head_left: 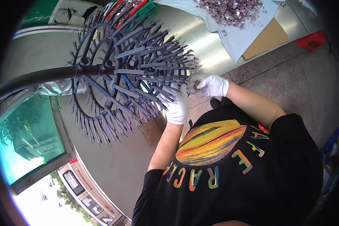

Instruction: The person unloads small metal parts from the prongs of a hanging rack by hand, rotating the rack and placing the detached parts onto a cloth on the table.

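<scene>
A large round rack (118, 71) with many dark, flat prongs fans out from a thick dark pipe. My left hand (177, 107), in a white glove, is at the rack's near right edge. Prongs cover part of its fingers, which look curled, and what they hold is hidden. Just right of the prong tips, my right hand (214, 86), also white-gloved, has its fingers pinched together. A small greyish blur lies between the two hands, too smeared to name.
A pile of small purplish-brown pieces (233, 11) lies on a light blue cloth (235, 41) over a metal table (192, 28). Brown cardboard (269, 37) sticks out beneath the cloth. A red object (311, 40) is beyond the table edge; red and green baskets (141, 13) stand behind the rack.
</scene>
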`<state>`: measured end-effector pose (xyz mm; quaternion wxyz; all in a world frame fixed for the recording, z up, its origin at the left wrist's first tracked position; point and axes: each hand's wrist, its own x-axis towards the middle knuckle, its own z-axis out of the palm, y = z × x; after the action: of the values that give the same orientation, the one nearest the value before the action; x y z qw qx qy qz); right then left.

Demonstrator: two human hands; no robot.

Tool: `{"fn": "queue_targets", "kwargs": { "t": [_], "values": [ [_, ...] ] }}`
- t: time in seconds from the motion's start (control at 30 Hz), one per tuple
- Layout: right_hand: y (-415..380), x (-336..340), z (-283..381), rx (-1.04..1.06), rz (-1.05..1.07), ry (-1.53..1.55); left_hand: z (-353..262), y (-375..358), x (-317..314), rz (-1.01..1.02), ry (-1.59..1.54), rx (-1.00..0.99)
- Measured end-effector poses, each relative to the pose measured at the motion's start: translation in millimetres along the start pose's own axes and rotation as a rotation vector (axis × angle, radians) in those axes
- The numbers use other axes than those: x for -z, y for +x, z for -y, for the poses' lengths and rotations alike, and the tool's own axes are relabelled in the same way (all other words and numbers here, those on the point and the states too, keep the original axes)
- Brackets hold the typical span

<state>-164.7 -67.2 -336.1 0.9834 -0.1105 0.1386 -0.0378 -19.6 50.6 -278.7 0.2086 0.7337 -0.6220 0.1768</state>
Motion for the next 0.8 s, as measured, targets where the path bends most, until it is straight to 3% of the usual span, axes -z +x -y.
{"fn": "queue_targets", "kwargs": {
  "t": [0.13, 0.17, 0.27, 0.3, 0.4, 0.47, 0.6, 0.63, 0.73, 0.77, 0.8],
  "values": [
    [10, 16, -1, 0.070, -0.082, 0.075, -30, 2, 17, 0.199, -0.022, 0.055],
    [17, 15, 2, 0.114, 0.026, 0.021, -41, 12, 25, 0.315, -0.010, 0.104],
    [26, 9, 10, 0.091, -0.002, -0.117, -37, 11, 12, 0.233, 0.032, 0.159],
    [26, 9, 14, 0.059, 0.075, -0.050, -29, 15, 6, 0.136, 0.015, 0.117],
    [30, 16, 27, -0.008, 0.164, -0.225, -29, 29, 0, 0.242, 0.188, 0.072],
    [31, 16, 34, -0.082, 0.114, -0.310, -30, 27, -14, 0.123, 0.228, 0.147],
    [32, 8, 55, -0.188, 0.098, -0.412, -29, 47, -3, 0.105, -0.006, 0.132],
    [31, 7, 56, -0.211, 0.099, -0.412, -30, 47, -4, 0.069, 0.058, 0.114],
    [32, 13, 58, -0.330, 0.137, -0.336, -32, 38, -16, 0.098, -0.142, 0.398],
    [34, 20, 57, -0.348, 0.140, -0.412, -38, 43, -14, 0.014, -0.150, 0.397],
    [32, 27, 57, -0.355, 0.161, -0.351, -40, 43, -10, 0.066, -0.072, 0.396]
  ]
}}
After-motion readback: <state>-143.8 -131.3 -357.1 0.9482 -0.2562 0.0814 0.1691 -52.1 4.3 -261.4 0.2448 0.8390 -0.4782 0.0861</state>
